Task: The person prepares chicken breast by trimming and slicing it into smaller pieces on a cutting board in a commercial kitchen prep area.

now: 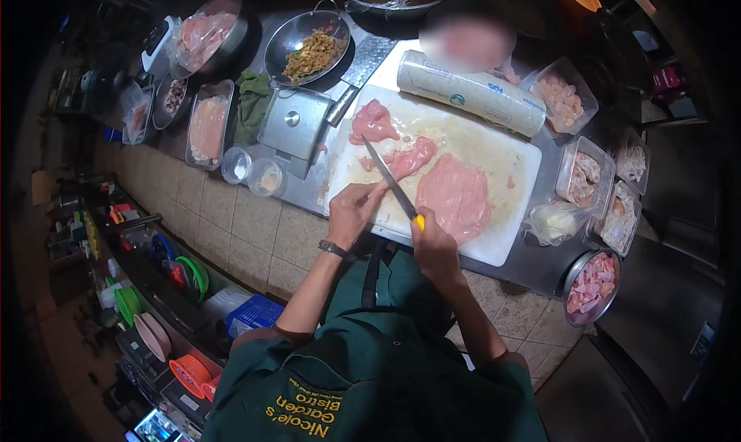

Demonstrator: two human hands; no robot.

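My right hand (437, 251) grips a knife (391, 177) by its handle, which shows some yellow. The blade points away and to the left, crossing over a narrow piece of raw meat (412, 157), probably chicken. At the near end of that piece, my left hand (349, 213) pinches it against the white cutting board (509, 204). A broad, flattened slab of raw meat (454, 196) lies to the right of the blade. Beyond the knife tip rests another raw lump (375, 120). Whether the edge touches the meat is unclear.
A large cling film roll (472, 91) lies along the board's far edge. To the left stand a kitchen scale (294, 120), a wok (307, 48) and a tub of meat (209, 123). Several containers, including a meat bowl (591, 288), line the right side.
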